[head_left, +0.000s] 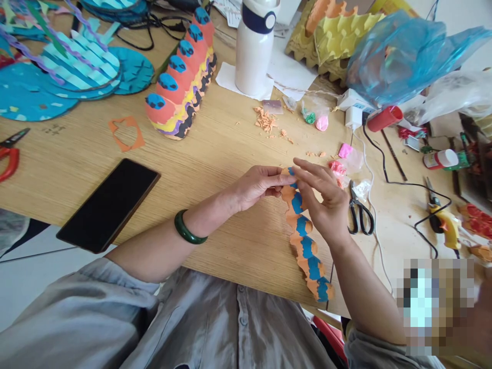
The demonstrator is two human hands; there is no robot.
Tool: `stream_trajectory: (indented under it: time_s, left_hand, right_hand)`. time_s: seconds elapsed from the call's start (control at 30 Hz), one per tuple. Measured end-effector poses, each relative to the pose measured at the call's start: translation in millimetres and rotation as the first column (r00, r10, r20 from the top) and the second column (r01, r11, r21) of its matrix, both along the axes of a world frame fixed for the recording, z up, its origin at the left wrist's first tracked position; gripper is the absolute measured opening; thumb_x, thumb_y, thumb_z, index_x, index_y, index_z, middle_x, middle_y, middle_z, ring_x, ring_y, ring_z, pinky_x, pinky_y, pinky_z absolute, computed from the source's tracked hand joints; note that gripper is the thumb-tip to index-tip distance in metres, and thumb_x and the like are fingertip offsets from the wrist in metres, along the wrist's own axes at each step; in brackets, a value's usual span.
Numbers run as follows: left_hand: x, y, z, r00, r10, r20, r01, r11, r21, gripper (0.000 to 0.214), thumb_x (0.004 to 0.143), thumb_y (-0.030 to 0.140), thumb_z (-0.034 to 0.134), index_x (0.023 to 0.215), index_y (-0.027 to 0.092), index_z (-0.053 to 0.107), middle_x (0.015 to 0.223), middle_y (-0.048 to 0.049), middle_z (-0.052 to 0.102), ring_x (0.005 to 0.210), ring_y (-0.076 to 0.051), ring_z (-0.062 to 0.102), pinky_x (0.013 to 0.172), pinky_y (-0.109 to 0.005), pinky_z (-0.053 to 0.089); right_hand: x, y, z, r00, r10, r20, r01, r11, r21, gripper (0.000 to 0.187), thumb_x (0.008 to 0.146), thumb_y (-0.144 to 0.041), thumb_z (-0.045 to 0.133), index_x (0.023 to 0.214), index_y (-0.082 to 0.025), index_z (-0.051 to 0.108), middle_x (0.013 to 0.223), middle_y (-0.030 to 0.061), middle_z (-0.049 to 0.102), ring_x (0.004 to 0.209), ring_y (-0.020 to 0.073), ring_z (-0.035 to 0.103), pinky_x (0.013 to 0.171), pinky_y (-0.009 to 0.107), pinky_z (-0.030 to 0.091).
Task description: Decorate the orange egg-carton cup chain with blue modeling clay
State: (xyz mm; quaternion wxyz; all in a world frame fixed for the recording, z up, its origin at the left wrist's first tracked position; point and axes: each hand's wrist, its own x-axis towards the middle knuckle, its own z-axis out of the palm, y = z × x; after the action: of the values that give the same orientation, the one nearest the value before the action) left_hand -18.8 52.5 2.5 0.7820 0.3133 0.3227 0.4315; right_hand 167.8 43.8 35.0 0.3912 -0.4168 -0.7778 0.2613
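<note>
My left hand [259, 187] is closed in a pinch on the far end of a long scalloped strip [307, 246], orange with blue patches down its middle, much like a cut row of egg carton. Thumb and index fingertips of my right hand [325, 197] close on that same end from the right, its other fingers stretched out. Toward the table's front edge the strip's near end hangs free of both hands. Black-handled scissors [360, 210] lie just right of my right hand. A phone [109, 205] is on the table, left of my left forearm.
An orange bumpy piece with blue spots [180, 77] stands farther back, beside a white bottle [255, 51]. Blue paper discs [34, 97] and red-handled scissors [9, 154] are at left. Orange scraps [265, 120], cables, a glue gun [446, 225] and egg cartons [338, 36] lie right.
</note>
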Motion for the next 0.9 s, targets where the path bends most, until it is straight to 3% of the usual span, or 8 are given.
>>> stream_trajectory:
  time_s: [0.1, 0.2, 0.3, 0.4, 0.53, 0.67, 0.8, 0.9]
  left_hand:
    - [0, 1, 0.2, 1.0, 0.0, -0.019, 0.0, 1.0, 0.006, 0.04, 0.066, 0.046, 0.093, 0.073, 0.013, 0.071, 0.07, 0.002, 0.061, 0.065, -0.006, 0.052, 0.063, -0.022, 0.042]
    - [0, 3, -1.1, 0.999, -0.004, -0.031, 0.005, 1.0, 0.021, 0.041, 0.066, 0.046, 0.093, 0.071, 0.013, 0.069, 0.069, 0.0029, 0.059, 0.063, -0.006, 0.049, 0.062, -0.022, 0.041]
    - [0, 4, -3.8, 0.999, -0.016, -0.048, 0.019, 0.997, 0.07, 0.042, 0.067, 0.048, 0.092, 0.07, 0.013, 0.067, 0.068, 0.0034, 0.058, 0.061, -0.006, 0.048, 0.061, -0.023, 0.04]
    - [1, 3, -6.8, 0.996, -0.023, -0.086, 0.038, 0.985, 0.168, 0.041, 0.071, 0.048, 0.09, 0.074, 0.013, 0.069, 0.069, 0.0021, 0.061, 0.062, -0.007, 0.051, 0.062, -0.024, 0.041]
    - [3, 2, -10.6, 0.986, -0.002, -0.166, 0.045, 0.965, 0.26, 0.04, 0.076, 0.048, 0.088, 0.079, 0.013, 0.071, 0.07, 0.0011, 0.062, 0.064, -0.009, 0.052, 0.062, -0.025, 0.041]
    - [7, 1, -14.2, 0.993, -0.003, -0.116, 0.028, 0.975, 0.218, 0.039, 0.078, 0.05, 0.086, 0.081, 0.014, 0.072, 0.075, -0.0002, 0.064, 0.068, -0.009, 0.053, 0.065, -0.025, 0.044]
    - [9, 0, -17.2, 0.997, -0.083, -0.002, 0.083, 0.985, 0.151, 0.037, 0.078, 0.049, 0.086, 0.08, 0.014, 0.073, 0.076, -0.0004, 0.065, 0.071, -0.01, 0.055, 0.07, -0.025, 0.045]
    - [10, -3, -19.3, 0.995, -0.074, -0.067, 0.082, 0.987, 0.137, 0.034, 0.072, 0.039, 0.092, 0.09, 0.015, 0.076, 0.085, -0.0017, 0.07, 0.076, -0.011, 0.059, 0.073, -0.026, 0.045]
  right_hand:
    - [2, -1, -3.4, 0.975, -0.12, -0.189, 0.082, 0.977, -0.199, 0.033, 0.1, -0.035, 0.067, 0.133, -0.036, 0.072, 0.139, 0.002, 0.073, 0.126, 0.0249, 0.066, 0.1, 0.047, 0.061]
    - [6, 1, -12.0, 0.914, -0.29, -0.285, 0.158, 0.899, -0.408, 0.027, 0.096, -0.046, 0.07, 0.118, -0.032, 0.078, 0.122, 0.0025, 0.079, 0.114, 0.0233, 0.072, 0.09, 0.041, 0.065]
    - [9, 4, -22.8, 0.879, -0.311, -0.362, -0.035, 0.714, -0.699, 0.035, 0.09, -0.058, 0.073, 0.106, -0.028, 0.079, 0.102, 0.0041, 0.081, 0.103, 0.0252, 0.076, 0.081, 0.038, 0.066]
    - [11, 3, -31.6, 0.837, -0.284, -0.468, -0.245, 0.571, -0.783, 0.04, 0.083, -0.064, 0.078, 0.094, -0.025, 0.08, 0.094, 0.006, 0.081, 0.103, 0.0288, 0.077, 0.081, 0.04, 0.066]
    - [11, 1, -40.2, 0.784, -0.277, -0.556, -0.353, 0.537, -0.766, 0.038, 0.08, -0.062, 0.08, 0.092, -0.026, 0.078, 0.09, 0.0044, 0.081, 0.101, 0.0276, 0.077, 0.084, 0.039, 0.066]
    - [9, -1, -45.6, 0.759, -0.297, -0.579, -0.41, 0.472, -0.78, 0.04, 0.085, -0.064, 0.073, 0.095, -0.025, 0.076, 0.096, 0.0064, 0.082, 0.106, 0.0296, 0.077, 0.089, 0.045, 0.065]
    - [10, -3, -48.8, 0.748, -0.325, -0.578, -0.403, 0.47, -0.785, 0.044, 0.084, -0.067, 0.07, 0.097, -0.025, 0.074, 0.101, 0.008, 0.082, 0.108, 0.0317, 0.076, 0.091, 0.049, 0.065]
    - [11, -6, -51.5, 0.761, -0.329, -0.559, -0.372, 0.484, -0.792, 0.042, 0.083, -0.066, 0.071, 0.097, -0.026, 0.071, 0.098, 0.007, 0.081, 0.103, 0.031, 0.076, 0.088, 0.049, 0.066]
